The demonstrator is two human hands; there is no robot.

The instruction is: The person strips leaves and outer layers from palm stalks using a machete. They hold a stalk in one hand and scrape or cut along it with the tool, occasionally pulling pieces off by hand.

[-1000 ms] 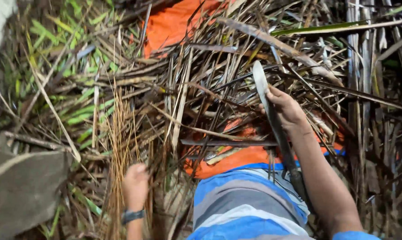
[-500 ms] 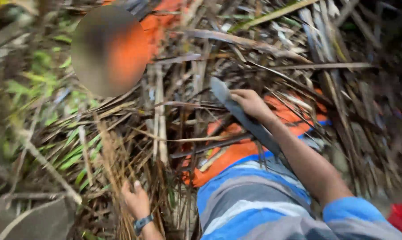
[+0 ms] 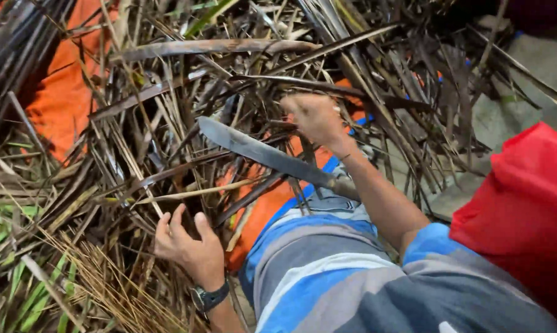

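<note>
Left hand (image 3: 189, 243) half open — fingers spread among dry palm fronds (image 3: 167, 123), right hand (image 3: 315, 117) blurred, grip unclear

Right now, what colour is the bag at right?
Red; the bag shows clearly at the head view's right edge.

Dull grey machete blade (image 3: 260, 153), dry brown palm fronds (image 3: 241, 74), green leaves (image 3: 20, 290), straw-yellow midribs (image 3: 100, 277), orange cloth (image 3: 63, 98), red bag (image 3: 525, 209), blue, grey and white striped shirt (image 3: 328, 271), black wristwatch (image 3: 209, 297).
</note>
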